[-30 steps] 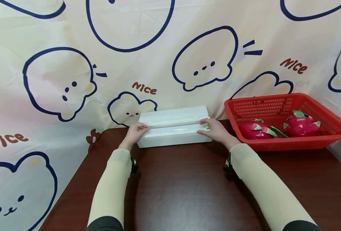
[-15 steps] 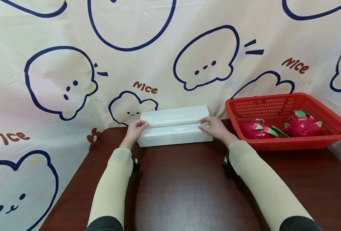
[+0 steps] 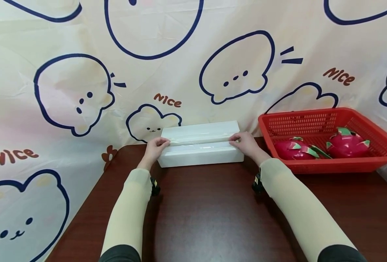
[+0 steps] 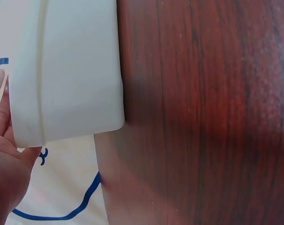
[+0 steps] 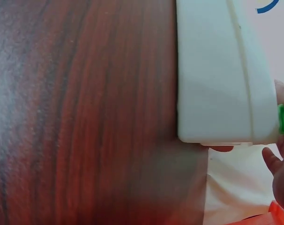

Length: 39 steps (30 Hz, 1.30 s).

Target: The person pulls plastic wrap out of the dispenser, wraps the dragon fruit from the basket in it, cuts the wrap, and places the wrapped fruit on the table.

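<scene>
We're looking at a cloth backdrop (image 3: 186, 76) filling the far side, with the brown table (image 3: 196, 214) running up to it. Over on the right sits the red basket (image 3: 324, 166). Well to its left, at the table's far edge, we've got the white box (image 3: 201, 156), lying lengthwise across, its top raised towards the cloth. In the basket, two dragon fruits: one (image 3: 291, 150) by the near left wall, the other (image 3: 347, 143) further right.

And the hands! The left hand (image 3: 153, 148) is at the box's left end, the right hand (image 3: 247, 144) at its right end. Each has thumb and forefinger closed to a fine pinch, on what we take for the edge of clear film (image 3: 200, 142). Right wrist view: a green tab (image 5: 283, 119) at the box's end, right beside the fingers.

Where's the danger? We'd say a weak pinch could let the film slip back; uneven pulling could skew or tear it, and a hard tug could drag the box, since neither hand seems to be bracing it.

Lettering: "Nice", in brown, several times on the backdrop. On the box, no brand we can read.
</scene>
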Tool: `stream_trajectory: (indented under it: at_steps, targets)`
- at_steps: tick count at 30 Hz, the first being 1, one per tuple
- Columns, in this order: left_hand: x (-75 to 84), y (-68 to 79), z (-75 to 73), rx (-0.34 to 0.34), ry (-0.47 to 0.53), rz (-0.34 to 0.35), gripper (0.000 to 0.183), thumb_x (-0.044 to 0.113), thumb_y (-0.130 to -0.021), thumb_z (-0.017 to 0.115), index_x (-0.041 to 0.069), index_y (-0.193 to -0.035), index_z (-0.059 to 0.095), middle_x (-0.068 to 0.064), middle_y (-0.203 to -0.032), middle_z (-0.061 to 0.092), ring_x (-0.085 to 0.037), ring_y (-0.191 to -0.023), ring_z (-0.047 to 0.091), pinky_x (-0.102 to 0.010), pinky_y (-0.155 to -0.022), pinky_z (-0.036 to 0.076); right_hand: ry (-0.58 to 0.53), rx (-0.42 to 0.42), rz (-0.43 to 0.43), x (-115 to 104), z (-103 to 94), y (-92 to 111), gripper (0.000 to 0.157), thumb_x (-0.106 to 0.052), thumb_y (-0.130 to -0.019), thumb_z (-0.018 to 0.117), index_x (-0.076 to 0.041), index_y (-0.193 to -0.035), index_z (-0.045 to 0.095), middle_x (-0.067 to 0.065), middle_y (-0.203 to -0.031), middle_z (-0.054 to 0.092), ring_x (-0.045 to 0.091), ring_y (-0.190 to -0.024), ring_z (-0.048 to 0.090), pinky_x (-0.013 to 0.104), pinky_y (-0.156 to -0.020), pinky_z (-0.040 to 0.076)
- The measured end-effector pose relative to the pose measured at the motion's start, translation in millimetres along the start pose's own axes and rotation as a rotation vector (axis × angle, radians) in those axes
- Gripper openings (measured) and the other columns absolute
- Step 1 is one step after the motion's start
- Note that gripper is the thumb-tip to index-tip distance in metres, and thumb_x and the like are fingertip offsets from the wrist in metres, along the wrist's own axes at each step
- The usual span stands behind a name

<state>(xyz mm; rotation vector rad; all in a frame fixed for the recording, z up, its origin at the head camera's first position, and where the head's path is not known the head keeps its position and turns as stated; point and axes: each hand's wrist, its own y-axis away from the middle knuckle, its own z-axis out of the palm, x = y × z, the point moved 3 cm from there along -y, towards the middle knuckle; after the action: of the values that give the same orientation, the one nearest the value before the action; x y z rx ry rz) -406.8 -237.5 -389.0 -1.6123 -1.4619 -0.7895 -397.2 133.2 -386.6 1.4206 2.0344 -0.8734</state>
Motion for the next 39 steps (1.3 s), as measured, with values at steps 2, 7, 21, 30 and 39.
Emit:
stream_trajectory:
  at_steps: [2, 7, 21, 30, 39]
  targets:
    - [0.0, -0.3, 0.0, -0.003, -0.004, -0.011, 0.023, 0.019, -0.097, 0.063, 0.001, -0.109, 0.067, -0.015, -0.107, 0.067, -0.028, -0.105, 0.054, -0.043, -0.098, 0.039, 0.017, -0.022, -0.001, -0.2, -1.5, -2.3, 0.022, -0.01, -0.095, 0.063, 0.0, -0.114, 0.07, 0.018, -0.114, 0.066, 0.031, -0.108, 0.057, 0.046, -0.093, 0.045]
    - [1.7, -1.6, -0.4, -0.005, -0.03, -0.023, 0.023, 0.02, -0.097, 0.062, 0.002, -0.11, 0.068, -0.015, -0.107, 0.068, -0.027, -0.105, 0.054, -0.041, -0.096, 0.04, 0.095, -0.065, -0.023, -1.8, -4.8, -5.7, 0.022, -0.01, -0.096, 0.062, 0.001, -0.113, 0.071, 0.018, -0.11, 0.066, 0.032, -0.104, 0.058, 0.046, -0.091, 0.046]
    - [10.3, -0.5, -4.6, -0.01, -0.063, -0.037, 0.025, 0.024, -0.097, 0.062, 0.003, -0.11, 0.068, -0.013, -0.113, 0.066, -0.027, -0.103, 0.053, -0.041, -0.093, 0.043, -0.033, 0.006, 0.005, -7.9, -5.7, -5.5, 0.018, -0.016, -0.1, 0.055, -0.003, -0.103, 0.068, 0.01, -0.097, 0.069, 0.026, -0.093, 0.057, 0.038, -0.079, 0.045]
    - [14.6, 0.3, -3.4, -0.04, -0.028, -0.028, 0.021, 0.02, -0.098, 0.06, 0.002, -0.106, 0.067, -0.013, -0.108, 0.069, -0.024, -0.092, 0.064, -0.031, -0.075, 0.049, -0.036, 0.02, 0.027, -13.5, -7.5, -8.5, 0.018, -0.016, -0.101, 0.053, -0.003, -0.107, 0.065, 0.01, -0.094, 0.068, 0.026, -0.092, 0.054, 0.036, -0.079, 0.042]
    - [26.8, -1.1, -12.8, -0.033, 0.013, 0.021, 0.02, 0.015, -0.098, 0.059, -0.002, -0.108, 0.065, -0.019, -0.106, 0.068, -0.028, -0.097, 0.066, -0.038, -0.088, 0.051, -0.008, 0.034, -0.011, -24.7, -18.2, -16.5, 0.021, -0.017, -0.101, 0.054, -0.003, -0.109, 0.067, 0.011, -0.094, 0.069, 0.026, -0.092, 0.056, 0.036, -0.078, 0.044]
